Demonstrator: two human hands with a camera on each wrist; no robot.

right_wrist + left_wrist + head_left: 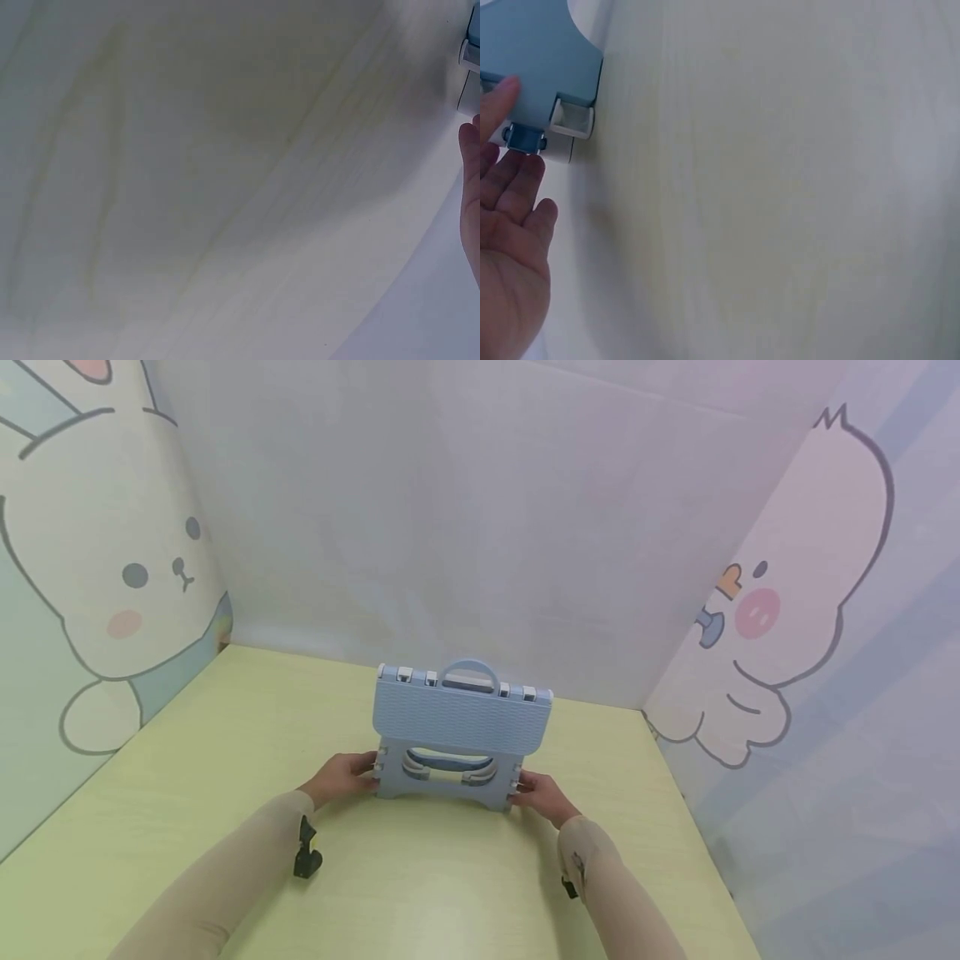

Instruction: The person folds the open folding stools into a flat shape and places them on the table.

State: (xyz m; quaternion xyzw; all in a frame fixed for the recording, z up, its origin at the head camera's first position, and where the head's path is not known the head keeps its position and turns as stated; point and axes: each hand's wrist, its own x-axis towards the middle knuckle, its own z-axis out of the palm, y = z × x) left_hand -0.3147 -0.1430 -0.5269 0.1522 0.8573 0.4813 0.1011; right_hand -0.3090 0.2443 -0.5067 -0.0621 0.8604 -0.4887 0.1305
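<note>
A light blue plastic folding step stool [457, 718] stands partly folded on the table, its woven-textured top panel tilted down toward me and a looped carry handle upright at the top. Below that panel is a leg panel with an oval opening. My left hand [347, 778] holds the left side edge; in the left wrist view the thumb [496, 105] lies over the blue panel and the other fingers are by the white hinge pieces. On the opposite edge, my right hand [546, 795] grips the stool low down. The right wrist view catches only part of that hand [471, 187] beside the stool's corner.
The pale yellow-green tabletop [420, 893] extends around the stool. A plain light curtain [420, 527] hangs behind, with a rabbit print [112, 568] on the left wall and a pale cartoon animal [810, 585] on the right wall. Dark wrist mounts [306, 852] sit on the sleeves.
</note>
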